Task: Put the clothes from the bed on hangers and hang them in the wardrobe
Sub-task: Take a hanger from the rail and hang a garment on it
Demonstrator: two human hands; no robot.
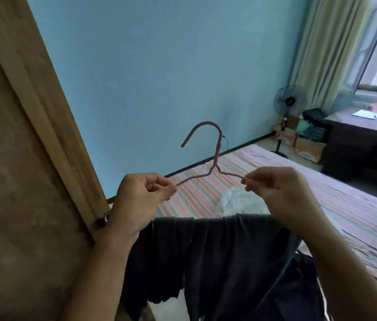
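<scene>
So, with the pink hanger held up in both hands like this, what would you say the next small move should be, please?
Probably swing the pink hanger left toward the wardrobe. The dark garment is already draped over its lower bar, the left hand and right hand pinch its two shoulders, and its hook stands free above.

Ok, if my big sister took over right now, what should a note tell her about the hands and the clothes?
Left hand: pinches the left shoulder of the pink wire hanger.
Right hand: pinches its right shoulder. The hook points up.
Dark grey garment: draped over the hanger's bottom bar, hanging down between the arms.
White crumpled cloth: lies on the striped bed, not on a hanger.
Brown wooden wardrobe door: at the left.
Done: the dark garment is on the hanger.
Left: hang it in the wardrobe, then hang the white cloth.
</scene>
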